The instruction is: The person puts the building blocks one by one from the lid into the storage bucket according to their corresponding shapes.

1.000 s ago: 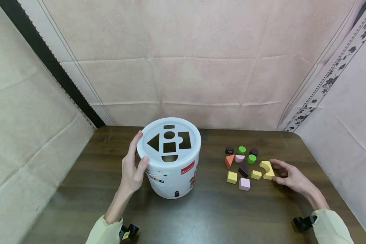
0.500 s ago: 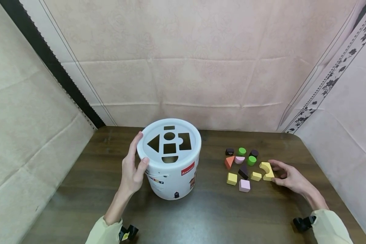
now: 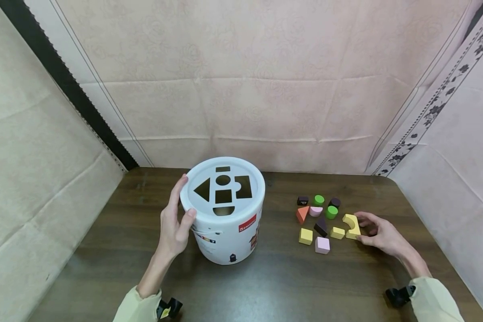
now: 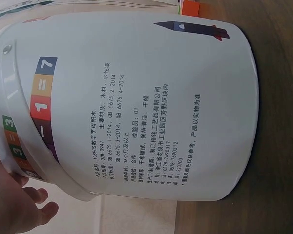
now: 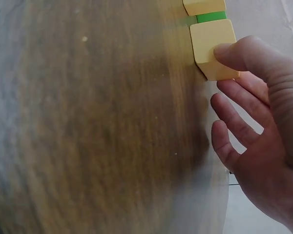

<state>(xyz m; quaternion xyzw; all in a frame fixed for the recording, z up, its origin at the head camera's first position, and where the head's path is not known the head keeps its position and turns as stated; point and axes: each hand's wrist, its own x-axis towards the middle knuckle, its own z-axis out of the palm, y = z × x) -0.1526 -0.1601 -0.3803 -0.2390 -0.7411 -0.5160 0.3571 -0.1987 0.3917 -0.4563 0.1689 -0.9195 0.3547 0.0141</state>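
A white bucket (image 3: 225, 241) with a pale blue lid (image 3: 203, 208) stands upright on the table; the lid has several shaped holes. My left hand (image 3: 173, 228) holds the bucket's left side at the rim, thumb at the front and fingers round the side. The left wrist view shows the bucket's printed wall (image 4: 185, 126) close up. At the right, a yellow arch block (image 3: 351, 233) lies on the table. My right hand (image 3: 386, 235) pinches it at its right side, with the thumb on the near end (image 5: 212, 41) and the forefinger at the far end.
Left of the arch lie several loose blocks: an orange triangular block (image 3: 302, 214), a pink half-round block (image 3: 315, 211), green cylinders (image 3: 332, 212), dark blocks (image 3: 321, 226), yellow blocks (image 3: 306, 236) and a lilac block (image 3: 322, 245). Cloth walls (image 3: 245, 112) surround the wooden table (image 3: 273, 286).
My right hand has shifted slightly left, its thumb nearer the yellow arch block, which has moved a little left. My left hand and the bucket stay in place.
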